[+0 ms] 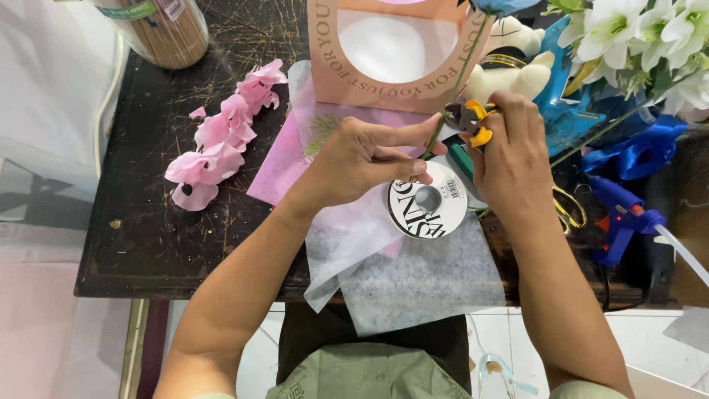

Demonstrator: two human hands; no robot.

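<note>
At the centre of the dark scratched wooden surface [148, 229], the left hand [362, 159] pinches the thin green flower stem [452, 92] low down, its grip closed on it. The right hand [517, 159], at three o'clock of the left, is wrapped around the yellow-handled cutting pliers [473, 120], whose blades meet the stem. The stem looks light, stiff yet springy; it is best held just below the cut.

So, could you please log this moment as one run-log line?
left hand: holds green stem | right hand: yellow-handled cutters at stem | beside: ribbon spool
</note>
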